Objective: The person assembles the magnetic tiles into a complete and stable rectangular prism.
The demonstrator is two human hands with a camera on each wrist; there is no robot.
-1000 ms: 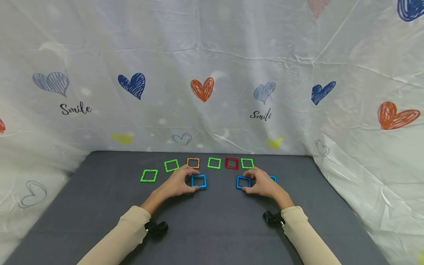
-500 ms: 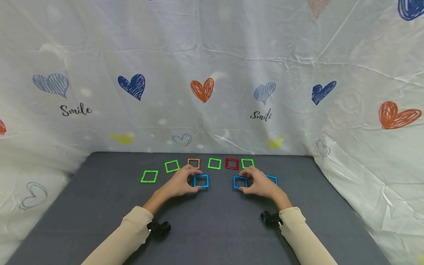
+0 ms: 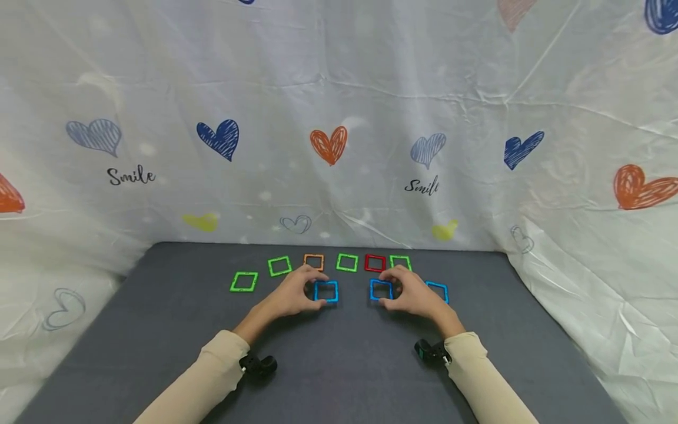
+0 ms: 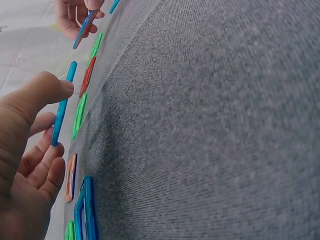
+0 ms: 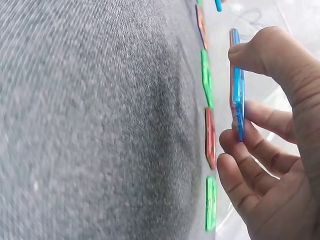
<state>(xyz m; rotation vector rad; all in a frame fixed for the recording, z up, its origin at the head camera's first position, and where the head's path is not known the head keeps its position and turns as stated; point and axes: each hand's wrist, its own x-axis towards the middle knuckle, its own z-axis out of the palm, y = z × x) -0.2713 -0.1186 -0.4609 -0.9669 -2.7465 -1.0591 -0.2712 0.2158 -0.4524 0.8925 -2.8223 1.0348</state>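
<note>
Between thumb and fingertips, my left hand (image 3: 296,291) pinches a blue square magnetic tile (image 3: 336,291) by its left side. My right hand (image 3: 415,292) grips another blue magnetic tile (image 3: 372,290) the same way, by its right side. The two tiles face each other across a gap, in front of the middle of the row. In the left wrist view the held tile (image 4: 60,117) shows edge-on, raised off the grey cloth. The right wrist view also shows its tile (image 5: 237,87) edge-on and raised, thumb on one edge and fingers at the other.
A row of flat square tiles lies along the far edge: green (image 3: 243,281), green (image 3: 279,266), orange (image 3: 313,255), green (image 3: 346,255), red (image 3: 375,257) and green (image 3: 400,257). One blue tile (image 3: 446,294) lies right of my right hand. Another blue tile (image 4: 89,210) lies below my left hand.
Both hands have moved toward each other with their blue tiles, narrowing the gap. More of the blue tile lying at the right shows now. The head view has shifted slightly.
</note>
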